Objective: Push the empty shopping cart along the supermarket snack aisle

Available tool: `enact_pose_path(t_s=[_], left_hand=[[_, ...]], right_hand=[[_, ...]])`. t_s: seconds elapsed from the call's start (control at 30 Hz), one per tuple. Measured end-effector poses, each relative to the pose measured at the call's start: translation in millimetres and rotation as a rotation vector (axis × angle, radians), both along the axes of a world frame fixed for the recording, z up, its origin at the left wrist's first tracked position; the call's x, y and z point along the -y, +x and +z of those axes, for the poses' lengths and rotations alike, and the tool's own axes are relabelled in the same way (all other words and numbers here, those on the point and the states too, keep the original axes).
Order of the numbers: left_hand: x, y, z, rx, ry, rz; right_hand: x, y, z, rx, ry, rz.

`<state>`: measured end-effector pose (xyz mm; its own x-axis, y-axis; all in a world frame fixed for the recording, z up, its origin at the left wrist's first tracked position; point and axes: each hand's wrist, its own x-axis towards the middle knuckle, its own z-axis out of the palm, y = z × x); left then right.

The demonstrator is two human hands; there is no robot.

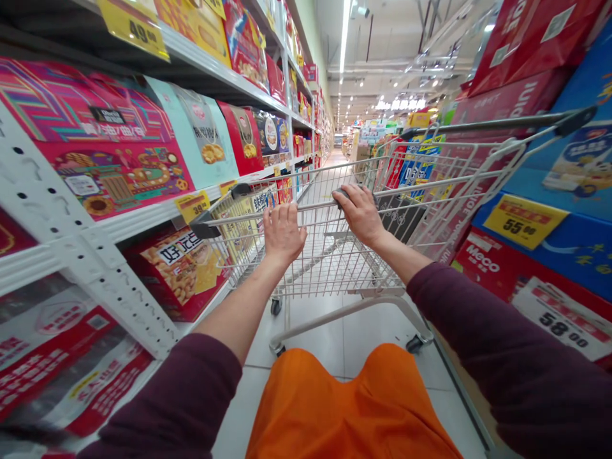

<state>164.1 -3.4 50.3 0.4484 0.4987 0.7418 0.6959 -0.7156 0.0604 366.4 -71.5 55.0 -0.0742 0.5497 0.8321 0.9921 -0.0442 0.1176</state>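
Observation:
A pale metal wire shopping cart [319,205] stands directly in front of me, seen through its mesh down to the tiled floor. My left hand [283,234] lies over the cart's near top rail, fingers curled across it. To its right, my right hand [358,213] wraps over the same rail, where a dark piece shows under the fingers. A dark panel with printed circles [400,215] sits in the cart's wire side, just right of my right hand. The cart's long dark handlebar [507,122] runs along the upper right, apart from both hands.
Left, white shelving [129,223] holds boxed biscuits, including a pink gift box [115,159], close to the cart's dark corner. Right, stacked cartons, including a blue carton [574,172], stand beside the cart. Cart wheels [415,344] rest on the tiles near my knees. The aisle runs ahead.

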Motion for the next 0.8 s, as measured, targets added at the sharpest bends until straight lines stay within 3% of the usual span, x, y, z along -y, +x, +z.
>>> enact_pose_path(t_s=[0.17,0.6,0.7,0.8], left_hand=[[0.2,-2.4,2.7,-0.037,-0.019,0.003],[0.8,-2.4,2.4,-0.038,0.001,-0.009],[1.8,-1.3,2.0,-0.049,0.0,0.013],[3.6,0.6,4.1,-0.066,-0.013,0.07]], right_hand=[[5.5,9.7,-1.3,0.0,0.013,-0.02],[65.8,130.1,3.3,-0.092,0.176,-0.288],[64.3,132.5,2.6,-0.125,0.195,-0.306],[51.2,110.3,-0.1,-0.124,0.171,-0.249]])
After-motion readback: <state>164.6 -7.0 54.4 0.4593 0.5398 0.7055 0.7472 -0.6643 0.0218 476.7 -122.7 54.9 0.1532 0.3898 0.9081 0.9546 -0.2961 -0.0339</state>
